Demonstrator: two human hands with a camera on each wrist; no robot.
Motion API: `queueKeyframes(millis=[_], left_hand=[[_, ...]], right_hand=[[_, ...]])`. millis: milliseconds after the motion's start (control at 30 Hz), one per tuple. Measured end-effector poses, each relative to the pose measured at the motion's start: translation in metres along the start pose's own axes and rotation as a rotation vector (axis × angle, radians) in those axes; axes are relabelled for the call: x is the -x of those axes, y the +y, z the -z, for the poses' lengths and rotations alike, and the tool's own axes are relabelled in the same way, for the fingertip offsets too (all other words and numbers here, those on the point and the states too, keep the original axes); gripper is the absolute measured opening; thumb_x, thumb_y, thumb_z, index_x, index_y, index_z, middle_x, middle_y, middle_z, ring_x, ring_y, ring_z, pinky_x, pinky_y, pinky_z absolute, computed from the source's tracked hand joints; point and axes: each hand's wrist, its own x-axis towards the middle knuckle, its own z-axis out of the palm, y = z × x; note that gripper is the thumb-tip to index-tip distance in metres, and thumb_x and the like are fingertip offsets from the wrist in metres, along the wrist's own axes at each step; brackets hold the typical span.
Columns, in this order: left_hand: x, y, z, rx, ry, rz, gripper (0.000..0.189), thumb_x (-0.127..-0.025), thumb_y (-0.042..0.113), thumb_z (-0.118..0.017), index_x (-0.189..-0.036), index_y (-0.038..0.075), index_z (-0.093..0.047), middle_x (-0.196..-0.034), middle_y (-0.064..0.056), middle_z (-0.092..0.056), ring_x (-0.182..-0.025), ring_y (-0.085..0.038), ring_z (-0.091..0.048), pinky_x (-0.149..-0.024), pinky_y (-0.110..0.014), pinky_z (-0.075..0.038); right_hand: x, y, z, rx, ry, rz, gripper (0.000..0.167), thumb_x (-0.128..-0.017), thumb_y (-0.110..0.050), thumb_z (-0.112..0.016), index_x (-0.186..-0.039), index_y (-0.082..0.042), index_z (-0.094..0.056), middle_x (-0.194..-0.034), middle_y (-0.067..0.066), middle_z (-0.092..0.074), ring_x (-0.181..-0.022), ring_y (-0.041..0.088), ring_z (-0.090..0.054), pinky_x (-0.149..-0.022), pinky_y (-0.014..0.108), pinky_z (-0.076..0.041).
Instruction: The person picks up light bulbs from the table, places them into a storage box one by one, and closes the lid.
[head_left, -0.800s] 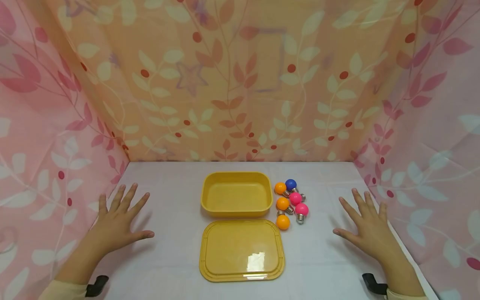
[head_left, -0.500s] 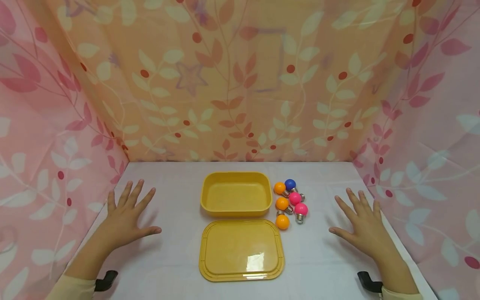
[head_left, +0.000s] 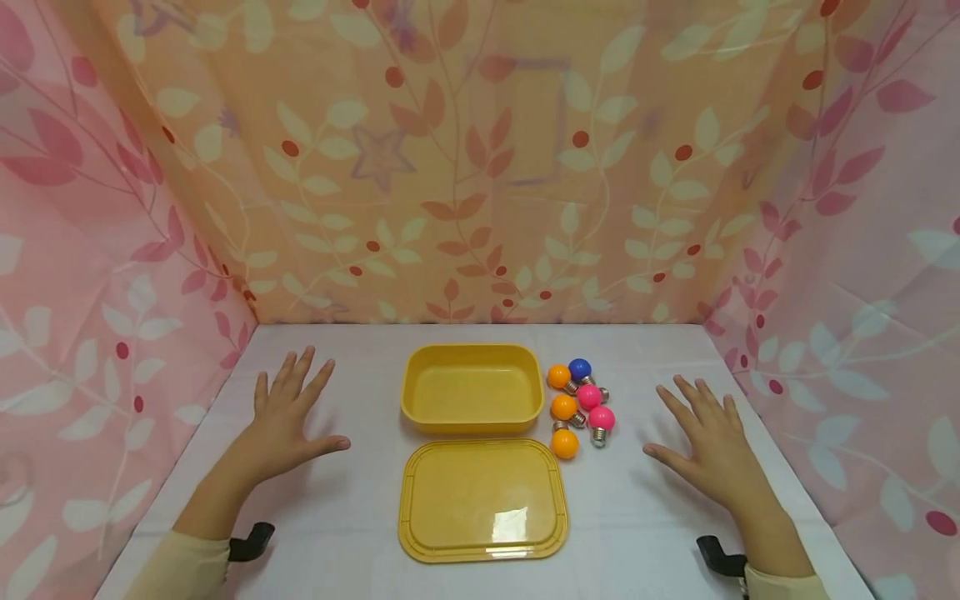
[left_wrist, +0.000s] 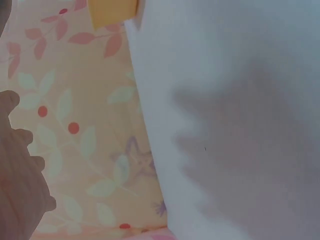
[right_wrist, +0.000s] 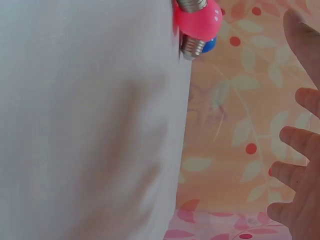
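Screw-base bulbs, 6 tot: 3x orange bulbs (head_left: pixel 564 407), 2x pink bulbs (head_left: pixel 602 418), 1x blue bulb (head_left: pixel 580 368). Metal bases (head_left: pixel 598 437): 6, 1 per bulb. Yellow rect. box (head_left: pixel 472 421): qty 1. Yellow lid (head_left: pixel 465 500): qty 1. Hands: 2, i.e. 1 left hand (head_left: pixel 285 429) + 1 right hand (head_left: pixel 705 446), 5 digits vis. ea. in head cam. Beige sleeves (head_left: pixel 180 567): 2. Black wrist fittings (head_left: pixel 252 542): 2, 1 per arm. Leaf-print cloth walls (head_left: pixel 67 275): 3 vis., approx. 1 orange, 2 pink. White table surface (head_left: pixel 360 358): 1.
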Motion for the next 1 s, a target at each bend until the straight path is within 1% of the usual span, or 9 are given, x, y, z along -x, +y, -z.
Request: queueKeyframes(millis=[133, 300, 433, 567, 700, 867, 967, 1000], left_hand=[[-0.008, 0.006, -0.005, 0.074, -0.006, 0.0, 0.123, -0.074, 0.069, -0.08, -0.167, 0.022, -0.014, -0.173, -0.014, 0.002, -0.157, -0.043, 0.007, -0.118, -0.07, 0.018], [-0.018, 0.013, -0.012, 0.163, -0.015, 0.007, 0.123, -0.075, 0.064, -0.082, -0.166, 0.019, -0.015, -0.173, -0.011, 0.003, -0.157, -0.042, 0.006, -0.119, -0.071, 0.014], [-0.023, 0.019, -0.019, 0.241, -0.026, 0.006, 0.123, -0.075, 0.057, -0.085, -0.167, 0.019, -0.013, -0.173, -0.012, 0.003, -0.157, -0.042, 0.007, -0.12, -0.071, 0.011], [-0.027, 0.025, -0.026, 0.321, -0.03, -0.004, 0.123, -0.076, 0.052, -0.087, -0.167, 0.021, -0.01, -0.173, -0.013, 0.002, -0.158, -0.04, 0.008, -0.12, -0.071, 0.009], [-0.032, 0.031, -0.035, 0.389, -0.031, -0.013, 0.123, -0.077, 0.049, -0.087, -0.167, 0.024, -0.008, -0.174, -0.009, 0.004, -0.159, -0.036, 0.009, -0.121, -0.071, 0.006], [-0.039, 0.038, -0.045, 0.449, -0.048, -0.013, 0.122, -0.078, 0.047, -0.087, -0.167, 0.026, -0.005, -0.173, -0.003, 0.008, -0.159, -0.034, 0.01, -0.122, -0.07, 0.004], [-0.042, 0.043, -0.05, 0.476, -0.057, -0.003, 0.123, -0.079, 0.04, -0.089, -0.167, 0.03, -0.003, -0.173, -0.001, 0.008, -0.159, -0.033, 0.01, -0.122, -0.07, 0.003], [-0.043, 0.044, -0.051, 0.48, -0.058, -0.001, 0.123, -0.079, 0.039, -0.089, -0.166, 0.031, -0.003, -0.173, 0.0, 0.008, -0.159, -0.034, 0.01, -0.122, -0.071, 0.003]], right_hand=[[-0.003, -0.003, -0.002, -0.014, 0.005, -0.005, 0.099, -0.074, -0.055, -0.086, -0.157, -0.023, -0.043, -0.16, 0.018, -0.04, -0.149, 0.049, -0.029, -0.123, 0.07, 0.0], [-0.005, -0.007, -0.005, -0.017, 0.0, -0.017, 0.099, -0.074, -0.053, -0.087, -0.157, -0.022, -0.044, -0.159, 0.019, -0.041, -0.148, 0.049, -0.03, -0.123, 0.07, -0.001], [-0.006, -0.009, -0.009, -0.033, 0.013, -0.014, 0.099, -0.075, -0.051, -0.087, -0.157, -0.02, -0.043, -0.158, 0.019, -0.042, -0.147, 0.049, -0.032, -0.123, 0.07, -0.003], [-0.007, -0.012, -0.012, -0.057, 0.022, -0.021, 0.099, -0.076, -0.048, -0.087, -0.158, -0.021, -0.041, -0.157, 0.019, -0.043, -0.145, 0.048, -0.034, -0.124, 0.069, -0.005], [-0.01, -0.016, -0.015, -0.093, 0.033, -0.039, 0.097, -0.076, -0.045, -0.088, -0.158, -0.02, -0.041, -0.156, 0.02, -0.043, -0.144, 0.047, -0.035, -0.123, 0.07, -0.009], [-0.013, -0.023, -0.018, -0.145, 0.027, -0.083, 0.097, -0.079, -0.042, -0.087, -0.16, -0.022, -0.038, -0.157, 0.019, -0.042, -0.144, 0.044, -0.035, -0.122, 0.072, -0.012], [-0.015, -0.027, -0.02, -0.178, 0.019, -0.107, 0.095, -0.081, -0.042, -0.086, -0.16, -0.022, -0.037, -0.157, 0.019, -0.042, -0.143, 0.044, -0.035, -0.121, 0.072, -0.015], [-0.016, -0.028, -0.021, -0.188, 0.014, -0.117, 0.094, -0.081, -0.042, -0.085, -0.16, -0.021, -0.038, -0.157, 0.019, -0.042, -0.143, 0.044, -0.036, -0.119, 0.073, -0.018]])
